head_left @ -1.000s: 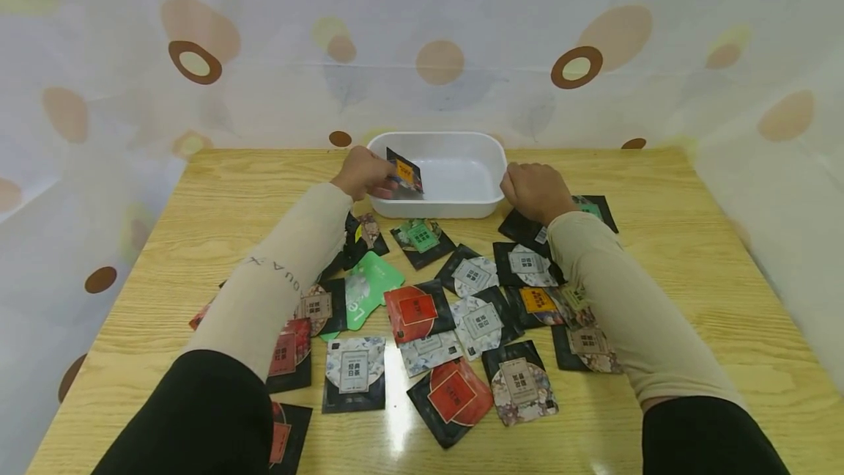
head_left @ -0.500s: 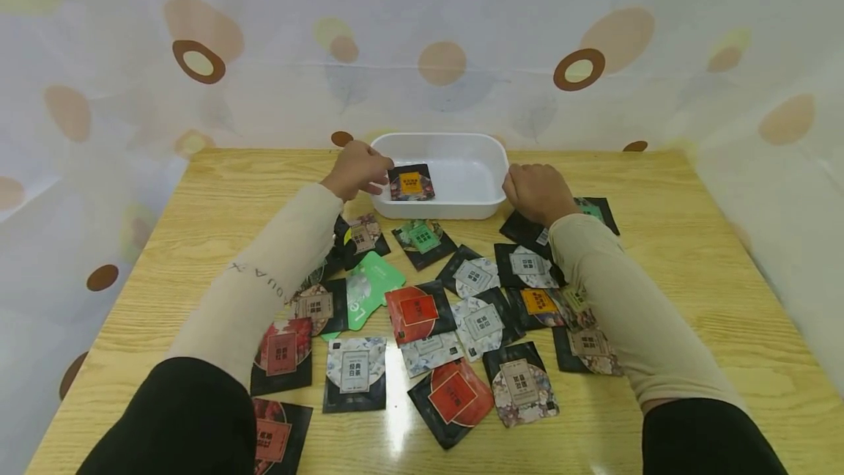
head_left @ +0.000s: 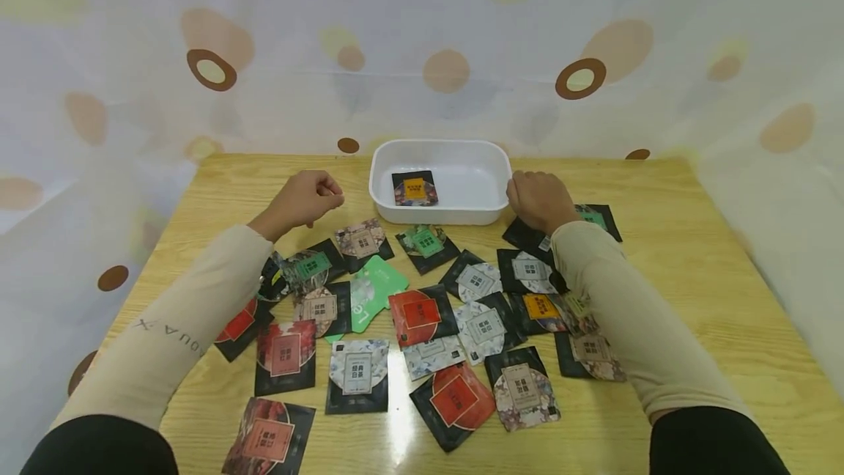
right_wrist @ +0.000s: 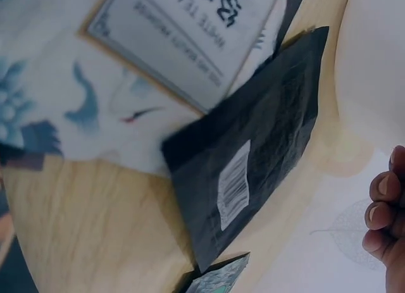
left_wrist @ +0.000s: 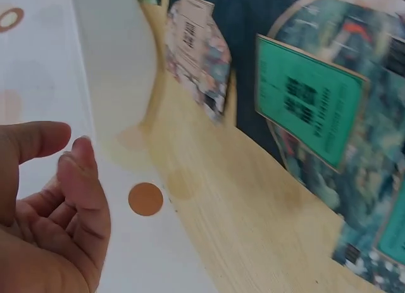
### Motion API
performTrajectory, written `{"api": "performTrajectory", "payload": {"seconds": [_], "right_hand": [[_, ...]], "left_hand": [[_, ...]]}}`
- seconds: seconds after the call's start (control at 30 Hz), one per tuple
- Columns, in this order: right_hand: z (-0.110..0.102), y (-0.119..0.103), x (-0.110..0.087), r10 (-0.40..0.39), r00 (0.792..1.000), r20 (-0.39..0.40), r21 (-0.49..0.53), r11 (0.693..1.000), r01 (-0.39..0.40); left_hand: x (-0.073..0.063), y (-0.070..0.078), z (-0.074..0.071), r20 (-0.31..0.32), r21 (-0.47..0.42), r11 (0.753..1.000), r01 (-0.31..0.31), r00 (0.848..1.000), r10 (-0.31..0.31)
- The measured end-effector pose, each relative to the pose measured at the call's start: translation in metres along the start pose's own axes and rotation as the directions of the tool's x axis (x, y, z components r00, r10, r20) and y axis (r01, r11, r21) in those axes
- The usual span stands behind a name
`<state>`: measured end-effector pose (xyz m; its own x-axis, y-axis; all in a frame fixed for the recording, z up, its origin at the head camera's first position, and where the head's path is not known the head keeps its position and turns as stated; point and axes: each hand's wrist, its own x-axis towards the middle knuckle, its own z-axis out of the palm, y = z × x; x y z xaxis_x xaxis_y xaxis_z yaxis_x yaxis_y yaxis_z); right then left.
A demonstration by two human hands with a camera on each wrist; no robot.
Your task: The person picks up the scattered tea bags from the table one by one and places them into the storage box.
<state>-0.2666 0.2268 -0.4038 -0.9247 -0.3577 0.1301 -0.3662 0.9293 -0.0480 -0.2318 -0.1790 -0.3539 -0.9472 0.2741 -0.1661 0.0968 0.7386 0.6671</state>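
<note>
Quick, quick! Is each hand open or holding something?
Left hand: open, loosely curled, holding nothing.
Right hand: fingers curled at the white tray; can't tell if it's gripping it.

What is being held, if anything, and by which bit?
The left grip holds nothing. The right grip seems to hold the white tray by the rim at its right end, though the hold is partly hidden.

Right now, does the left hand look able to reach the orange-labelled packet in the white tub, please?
Probably yes: the left hand looks empty near the open-topped white tub, and nothing covers the orange-labelled packet.
</note>
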Motion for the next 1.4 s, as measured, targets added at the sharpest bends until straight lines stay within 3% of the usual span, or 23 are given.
{"api": "performTrajectory", "payload": {"seconds": [0.1, 0.23, 0.37, 0.53, 0.77, 1.03, 1.4], "right_hand": [[0.003, 0.001, -0.001, -0.003, 1.0, 0.004, -0.001, 1.0, 0.003], [0.005, 0.002, -0.001, -0.025, 0.999, -0.021, -0.012, 1.0, 0.024], [0.005, 0.003, 0.0, -0.031, 0.998, -0.055, -0.032, 0.999, 0.029], [0.007, 0.005, 0.001, -0.023, 0.997, -0.071, -0.052, 0.998, 0.019], [0.008, 0.005, 0.0, -0.006, 0.998, -0.067, -0.06, 0.998, 0.002], [0.009, 0.007, 0.002, -0.032, 0.993, -0.114, -0.076, 0.997, 0.023], [0.011, 0.008, 0.003, -0.024, 0.993, -0.119, -0.086, 0.996, 0.013]], "left_hand": [[-0.007, -0.008, 0.001, 0.043, 0.118, 0.993, 0.004, 0.999, -0.009], [-0.017, -0.014, 0.003, 0.088, 0.28, 0.96, 0.006, 0.996, -0.032], [-0.023, -0.018, 0.002, 0.112, 0.346, 0.938, 0.038, 0.99, -0.082], [-0.027, -0.024, 0.003, 0.169, 0.368, 0.929, 0.05, 0.978, -0.12], [-0.031, -0.038, 0.01, 0.226, 0.345, 0.938, -0.003, 0.971, -0.08], [-0.036, -0.041, 0.01, 0.204, 0.342, 0.939, 0.008, 0.976, -0.083], [-0.038, -0.046, 0.011, 0.198, 0.328, 0.941, 0.08, 0.968, -0.151]]}}
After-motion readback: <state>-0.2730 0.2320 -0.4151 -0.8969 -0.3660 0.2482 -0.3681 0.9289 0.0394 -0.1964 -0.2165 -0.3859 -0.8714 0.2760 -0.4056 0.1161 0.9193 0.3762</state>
